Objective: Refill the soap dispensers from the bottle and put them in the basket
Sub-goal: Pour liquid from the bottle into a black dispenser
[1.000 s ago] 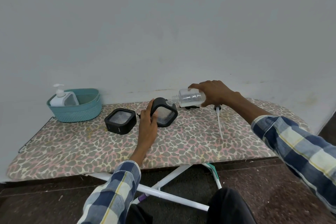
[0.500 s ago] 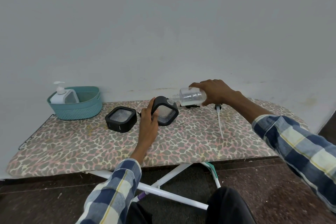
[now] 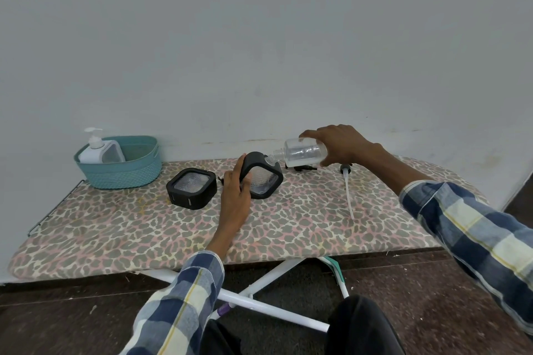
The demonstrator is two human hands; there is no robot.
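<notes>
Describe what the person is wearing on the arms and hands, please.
Both arms have long sleeves of a checked shirt in navy, light blue and cream with thin yellow lines: the left sleeve and the right sleeve. Both cuffs end near the wrist. The left hand and the right hand are bare, without gloves; no rings or watch show.

The right hand is tipping the clear bottle sideways over a black dispenser. The left hand is gripping that dispenser, tilting it.

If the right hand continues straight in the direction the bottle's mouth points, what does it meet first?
Probably the tilted black dispenser held by the left hand: the bottle in the right hand points at its top corner, nearly touching.
</notes>
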